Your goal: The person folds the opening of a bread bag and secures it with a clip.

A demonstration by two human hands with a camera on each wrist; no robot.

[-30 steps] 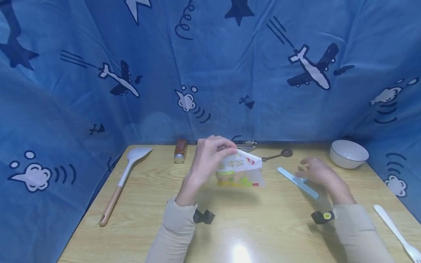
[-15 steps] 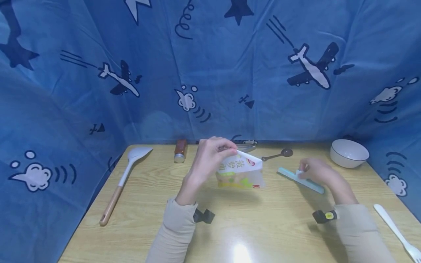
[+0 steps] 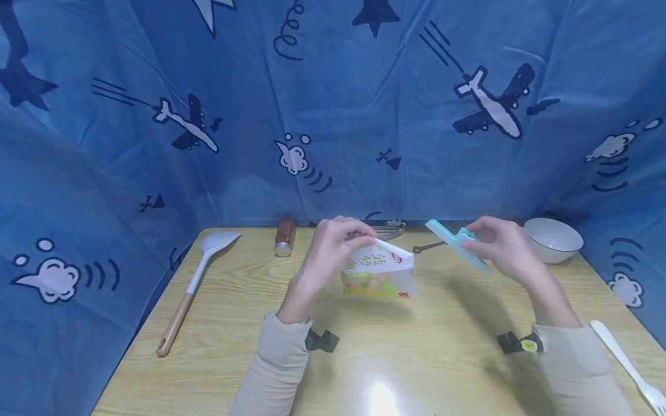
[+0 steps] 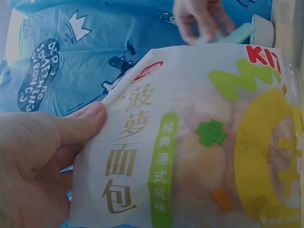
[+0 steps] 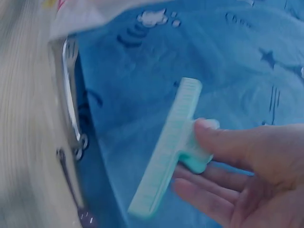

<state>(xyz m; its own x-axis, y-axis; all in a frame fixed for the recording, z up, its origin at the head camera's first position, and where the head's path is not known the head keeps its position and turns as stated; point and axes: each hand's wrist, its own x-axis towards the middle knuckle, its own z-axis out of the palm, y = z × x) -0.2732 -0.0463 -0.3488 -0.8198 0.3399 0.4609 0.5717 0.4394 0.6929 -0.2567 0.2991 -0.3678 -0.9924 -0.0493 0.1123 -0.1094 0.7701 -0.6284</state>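
Right now I am watching the wooden table [image 3: 229,323] spreading under both hands, with the blue airplane-print cloth [image 3: 333,104] hanging behind them. Well off to the outer side of the left hand [image 3: 328,254], a white spatula with a wooden handle [image 3: 192,289] is lying flat, and a small brown bottle [image 3: 284,238] is sitting just beyond it. Past the right hand [image 3: 502,248], a white bowl [image 3: 552,240] is standing, and a white fork [image 3: 626,364] is lying nearer the right sleeve. A dark spoon [image 3: 424,248] is peeking out between the 2 hands.

The left hand is pinching the folded top of the bread bag [image 3: 380,273], thumb on the front as the left wrist view shows, with the bag's bottom apparently resting on the table. The right hand is gripping the teal bag clip [image 3: 457,245] by its handle, lifted off the table and just beside the bag's upper right corner, not touching it. I cannot tell whether the clip's jaws are parted.

I judge the step is going best if I am keeping the fold tight and flat, squeezing the clip wide, and sliding it squarely across the whole fold.
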